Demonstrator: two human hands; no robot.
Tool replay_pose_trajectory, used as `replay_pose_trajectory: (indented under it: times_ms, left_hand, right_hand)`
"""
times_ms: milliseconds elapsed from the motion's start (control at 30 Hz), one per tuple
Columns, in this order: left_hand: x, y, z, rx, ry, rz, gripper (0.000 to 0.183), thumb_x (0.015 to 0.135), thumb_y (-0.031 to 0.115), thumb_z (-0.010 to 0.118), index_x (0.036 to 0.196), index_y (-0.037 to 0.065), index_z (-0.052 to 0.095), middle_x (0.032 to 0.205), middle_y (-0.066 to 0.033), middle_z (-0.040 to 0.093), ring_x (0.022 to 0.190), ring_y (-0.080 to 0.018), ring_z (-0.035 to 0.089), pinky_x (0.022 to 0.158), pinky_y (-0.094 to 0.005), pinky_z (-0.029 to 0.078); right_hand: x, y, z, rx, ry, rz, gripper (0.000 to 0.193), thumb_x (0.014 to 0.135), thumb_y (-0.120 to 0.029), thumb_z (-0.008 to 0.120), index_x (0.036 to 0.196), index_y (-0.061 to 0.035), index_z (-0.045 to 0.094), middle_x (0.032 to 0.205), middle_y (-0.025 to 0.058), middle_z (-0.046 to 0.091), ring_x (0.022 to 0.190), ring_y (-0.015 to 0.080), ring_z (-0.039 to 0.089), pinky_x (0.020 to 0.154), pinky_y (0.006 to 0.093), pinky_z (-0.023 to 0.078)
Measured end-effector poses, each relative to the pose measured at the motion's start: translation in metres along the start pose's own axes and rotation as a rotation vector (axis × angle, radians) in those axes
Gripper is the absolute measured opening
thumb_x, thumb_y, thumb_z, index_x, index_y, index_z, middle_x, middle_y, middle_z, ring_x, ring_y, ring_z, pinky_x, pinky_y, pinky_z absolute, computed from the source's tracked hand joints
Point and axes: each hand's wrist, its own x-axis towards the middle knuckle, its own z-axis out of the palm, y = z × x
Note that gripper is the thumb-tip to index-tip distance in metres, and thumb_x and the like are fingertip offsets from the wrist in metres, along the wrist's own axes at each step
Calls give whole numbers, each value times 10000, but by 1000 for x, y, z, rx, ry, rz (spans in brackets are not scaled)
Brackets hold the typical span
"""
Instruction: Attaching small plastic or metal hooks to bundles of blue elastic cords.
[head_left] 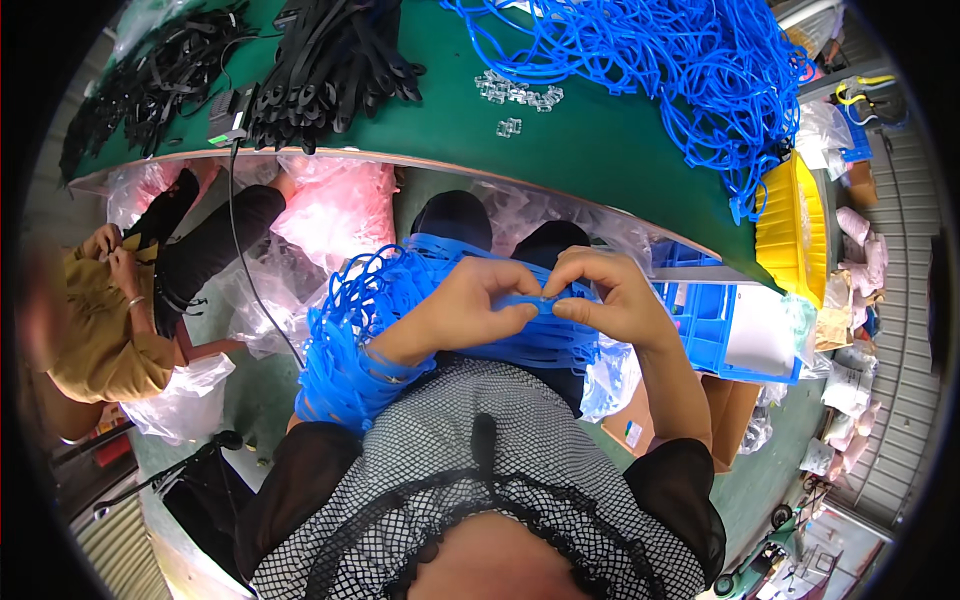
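In front of my lap, both hands meet fingertip to fingertip over a blue strap. My left hand (478,304) is closed in a pinch on the blue strap (522,301). My right hand (612,298) pinches at the same spot, thumb against forefinger. A tiny piece shows between the fingertips, too small to make out. Many looped blue straps (345,345) hang round my left forearm and spread across my lap beneath both hands. On the green table ahead lies a small group of clear plastic clips (518,92), with a few lying apart nearer me.
A tangled heap of blue straps (660,60) covers the table's far right, beside a yellow tray (791,230). Black straps (335,75) lie at the left. Blue crates (705,325) and a cardboard box (735,415) stand at my right. Another person (115,320) sits at the left.
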Motion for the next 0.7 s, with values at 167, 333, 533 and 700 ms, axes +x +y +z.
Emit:
replay_pose_trajectory:
  times_ms: [167,333,533,700]
  left_hand:
    - [2,-9,11,697,211,522,131,715,66,650,831,28,601,667,-85,575,557,-214,556,503,-315,408]
    - [11,-13,9,704,255,513,84,763,59,617,840,30,601,675,-83,590,572,-230,573,512,-320,428]
    - [3,6,-15,-331,98,-138,145,907,109,515,1002,13,570,829,-67,616,682,-160,587,629,-271,486]
    - [5,17,-4,-723,153,53,177,899,37,489,1074,32,516,1087,-184,608,989,-256,614,821,-337,500]
  right_hand:
    - [0,24,2,469,-57,223,177,714,-31,701,878,-8,638,856,37,632,832,108,582,751,246,457]
    - [7,30,-8,665,-108,285,181,719,-37,706,882,-11,633,871,36,626,825,95,577,746,233,465]
    - [14,-6,7,-569,550,-260,233,703,-101,702,903,-42,597,925,111,589,876,289,559,769,348,451]
    - [1,5,57,-50,373,-39,384,783,-191,680,1087,-2,542,919,135,595,860,216,586,743,345,464]
